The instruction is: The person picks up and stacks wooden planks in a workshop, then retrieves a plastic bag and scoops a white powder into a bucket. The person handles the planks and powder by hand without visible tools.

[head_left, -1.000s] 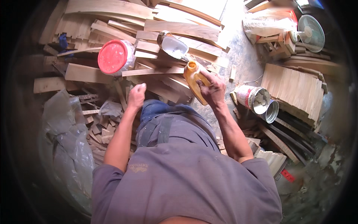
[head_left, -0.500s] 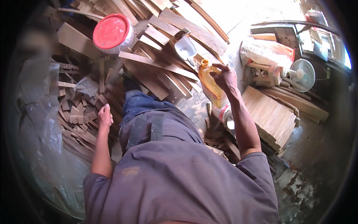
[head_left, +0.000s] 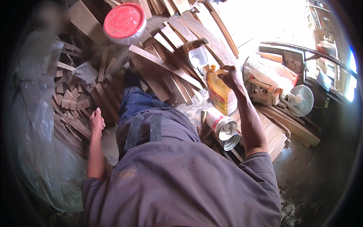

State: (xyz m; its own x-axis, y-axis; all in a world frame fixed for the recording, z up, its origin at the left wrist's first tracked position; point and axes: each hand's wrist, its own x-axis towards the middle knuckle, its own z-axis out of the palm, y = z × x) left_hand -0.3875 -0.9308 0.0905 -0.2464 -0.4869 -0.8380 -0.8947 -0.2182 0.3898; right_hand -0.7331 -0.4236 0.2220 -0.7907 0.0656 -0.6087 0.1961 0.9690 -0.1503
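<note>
My right hand (head_left: pixel 231 78) is closed around the handle of a yellow plastic jug (head_left: pixel 221 96). The jug is upright, with its uncapped neck toward the far side. Just beyond the neck lies a cut-open white container (head_left: pixel 198 57) with a dirty rim, on the boards. On the near side of the jug are a red-and-white can (head_left: pixel 214 118) and a metal can (head_left: pixel 231 142). My left hand (head_left: pixel 97 121) hangs at my left side over wood offcuts (head_left: pixel 72 100), fingers loosely curled; I see nothing in it.
Long boards (head_left: pixel 162 70) are piled ahead of me. A bucket with a red lid (head_left: pixel 124 19) stands at the far left. Plastic sheeting (head_left: pixel 34 132) hangs at the left. Right of me are stacked planks (head_left: pixel 270 130), a white sack (head_left: pixel 266 72) and a fan (head_left: pixel 300 100).
The view has shifted, and the cans beside the jug show more fully. The jug stays in my right hand and looks more upright. My left hand has moved slightly nearer and left.
</note>
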